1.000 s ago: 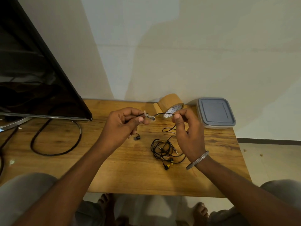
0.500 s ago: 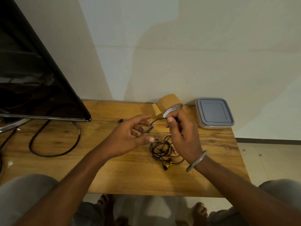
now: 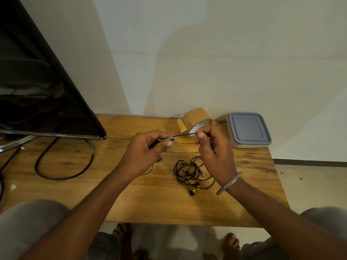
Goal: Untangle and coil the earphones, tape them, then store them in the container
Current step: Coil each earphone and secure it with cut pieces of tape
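Dim, warm lighting; a paler band crosses the wall [image 3: 142, 53] at 12 o'clock, with broad soft shadow toward 2 o'clock. Wide-angle distortion bends the frame edges. Desk [image 3: 150, 203] grain reads reasonably sharp.

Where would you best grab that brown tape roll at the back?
From above and in front, probably. The tape roll stands on edge with its printed core facing the person, so fingers can wrap over the brown band, thumb hooked in the core. Skip the loose tab on its left. The right hand, now pinching the earphone cord, is nearest.
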`<state>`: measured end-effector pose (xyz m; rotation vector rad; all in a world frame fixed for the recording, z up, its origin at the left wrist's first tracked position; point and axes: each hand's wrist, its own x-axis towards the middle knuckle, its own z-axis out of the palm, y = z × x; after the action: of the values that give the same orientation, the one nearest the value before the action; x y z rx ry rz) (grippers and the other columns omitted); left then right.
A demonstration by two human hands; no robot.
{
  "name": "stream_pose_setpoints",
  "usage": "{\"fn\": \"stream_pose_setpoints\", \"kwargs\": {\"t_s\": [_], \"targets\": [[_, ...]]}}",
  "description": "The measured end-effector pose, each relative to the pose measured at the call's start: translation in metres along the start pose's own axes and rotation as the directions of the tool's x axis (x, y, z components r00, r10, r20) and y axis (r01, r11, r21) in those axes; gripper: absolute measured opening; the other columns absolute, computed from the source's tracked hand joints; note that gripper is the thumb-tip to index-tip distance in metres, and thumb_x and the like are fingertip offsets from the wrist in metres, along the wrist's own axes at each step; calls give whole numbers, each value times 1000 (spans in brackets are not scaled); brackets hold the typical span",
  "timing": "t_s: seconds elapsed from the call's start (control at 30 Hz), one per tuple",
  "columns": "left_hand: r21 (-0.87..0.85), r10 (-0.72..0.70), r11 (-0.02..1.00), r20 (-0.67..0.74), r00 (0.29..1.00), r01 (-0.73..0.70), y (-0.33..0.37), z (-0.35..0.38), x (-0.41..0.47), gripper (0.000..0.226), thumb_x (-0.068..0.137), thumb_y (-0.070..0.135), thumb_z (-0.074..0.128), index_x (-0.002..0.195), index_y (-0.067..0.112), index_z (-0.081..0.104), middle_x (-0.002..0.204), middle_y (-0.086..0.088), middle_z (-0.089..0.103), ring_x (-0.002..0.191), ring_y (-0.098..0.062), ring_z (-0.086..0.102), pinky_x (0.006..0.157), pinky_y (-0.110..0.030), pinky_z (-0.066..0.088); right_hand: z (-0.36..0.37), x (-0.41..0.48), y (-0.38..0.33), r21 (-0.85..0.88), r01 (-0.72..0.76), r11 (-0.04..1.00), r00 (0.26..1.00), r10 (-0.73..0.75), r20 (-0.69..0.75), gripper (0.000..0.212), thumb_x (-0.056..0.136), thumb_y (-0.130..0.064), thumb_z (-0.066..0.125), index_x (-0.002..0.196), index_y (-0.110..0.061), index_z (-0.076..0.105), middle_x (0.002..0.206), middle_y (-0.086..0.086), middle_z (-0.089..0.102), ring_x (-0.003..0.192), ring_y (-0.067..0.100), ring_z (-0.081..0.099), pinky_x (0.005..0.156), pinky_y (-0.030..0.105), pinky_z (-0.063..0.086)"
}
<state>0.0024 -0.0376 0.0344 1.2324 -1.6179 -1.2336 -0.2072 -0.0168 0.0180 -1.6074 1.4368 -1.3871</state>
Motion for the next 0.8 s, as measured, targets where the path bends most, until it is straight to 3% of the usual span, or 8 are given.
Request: {"fn": "stream_pose_setpoints", "kwargs": {"t_s": [0.13,0.27,0.37,0.43,0.53,0.67,0.8], "targets": [[-11,25,1000,-29,999,-26,5,0,1,16,92,6,65,101,17,73,72,4,70,57,3,60,53,-13,46,0,0,-4,-13,9,1000,1000,-9,0,10,101,-14,53,100,-11,62,77,-8,62,60,4,58,53,17,40],[-22,22,999,-50,998,-23,5,-1,1,15,94,8,62,103,16,72,76,-5,70,53,2,56,46,-20,45,-2,-1,-9,-40,6,999,1000,-5,11,9,99,-17,57,106,-14,62,85,-7,64,65,9,60,51,24,45],[-12,29,1000,-5,1000,-29,6,5,-2,14,95,7,62,102,13,72,74,1,69,54,4,56,49,-14,43,0,-4,-15,-67,2,998,992,6,127,35,90,-25,70,122,-20,57,110,-11,62,76,13,65,47,25,48],[8,37,999,64,997,-37,6,12,-5,13,94,6,63,102,9,72,72,10,69,58,7,58,54,-8,41,3,-7,-16,-122,109,987,973,-80,217,46,86,-29,75,127,-19,56,119,-10,60,77,11,66,54,16,47],[26,53,998,121,991,-57,5,15,-8,12,93,2,62,101,4,71,72,11,68,59,8,59,57,-6,41,4,-8,-16,-167,247,955,948,-202,247,36,86,-30,76,118,-17,65,116,-3,60,71,7,62,67,14,47],[-13,32,999,167,986,-30,9,11,-7,14,94,2,60,104,-2,69,74,4,67,57,8,58,55,-5,40,-1,-4,-13,-196,239,951,951,-189,245,37,82,-36,79,116,-23,69,104,-7,55,75,11,55,65,25,50],[9,11,1000,220,975,-13,11,10,-8,13,95,6,60,102,3,70,76,4,67,55,10,56,53,-5,39,0,-6,-12,-194,273,942,941,-219,259,26,82,-30,79,106,-21,73,96,-4,51,84,7,53,68,16,45]]}}
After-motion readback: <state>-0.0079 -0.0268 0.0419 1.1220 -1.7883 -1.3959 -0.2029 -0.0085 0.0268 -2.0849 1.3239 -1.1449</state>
